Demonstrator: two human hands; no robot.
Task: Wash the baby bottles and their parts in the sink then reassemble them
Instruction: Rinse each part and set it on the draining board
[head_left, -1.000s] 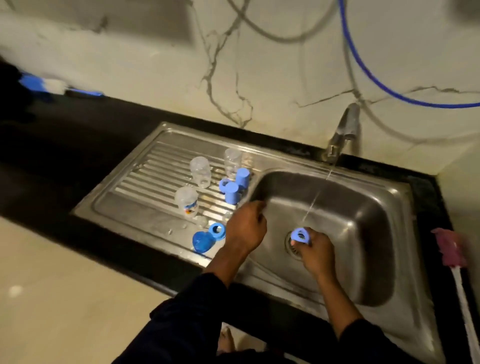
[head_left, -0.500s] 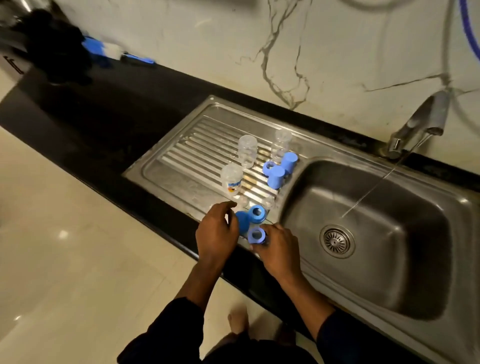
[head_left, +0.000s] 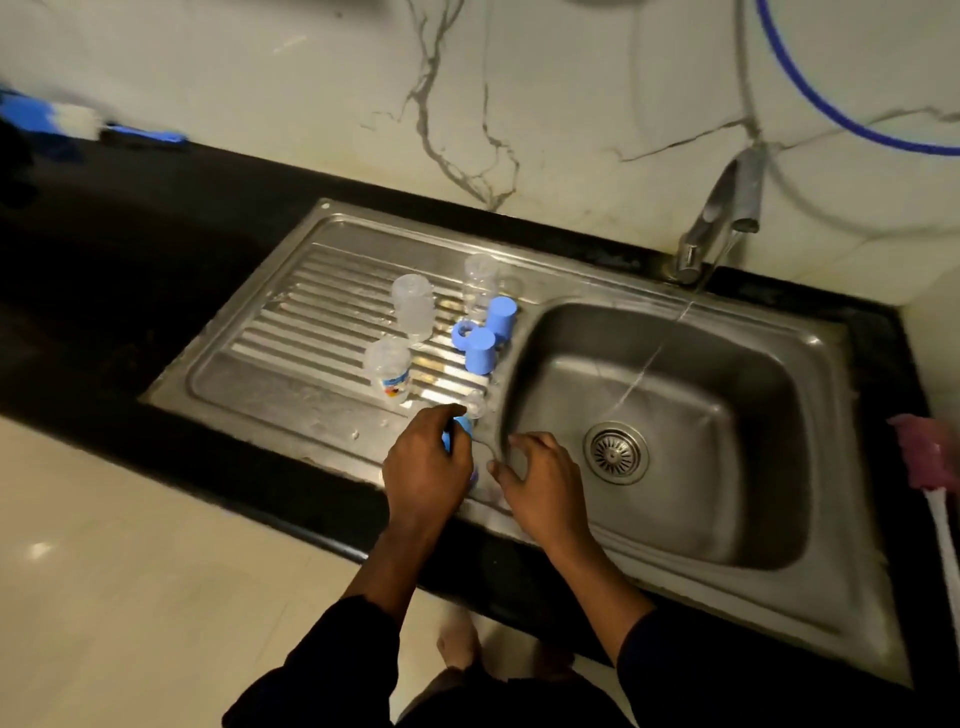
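Three clear baby bottles stand upside down on the ribbed drainboard (head_left: 291, 332): one with a printed label (head_left: 388, 370), one behind it (head_left: 412, 304), one at the back (head_left: 480, 283). Two blue caps (head_left: 479, 351) (head_left: 501, 314) and a blue ring (head_left: 463, 331) stand beside them. My left hand (head_left: 427, 470) grips a blue bottle part (head_left: 460, 428) at the drainboard's front corner; most of that part is hidden under the fingers. A small clear teat (head_left: 475, 404) stands just beyond it. My right hand (head_left: 537, 480) hovers over the basin's left rim with fingers spread, holding nothing.
The tap (head_left: 719, 218) sends a thin stream of water into the steel basin (head_left: 727, 467), whose drain (head_left: 615, 453) lies right of my hands. A pink brush (head_left: 930, 457) lies on the right counter, a blue and white brush (head_left: 67, 119) on the far left of the black counter.
My right hand carried the blue ring from under the water to the drainboard's front corner and let it go, now hovering open. My left hand closed over a blue part there.
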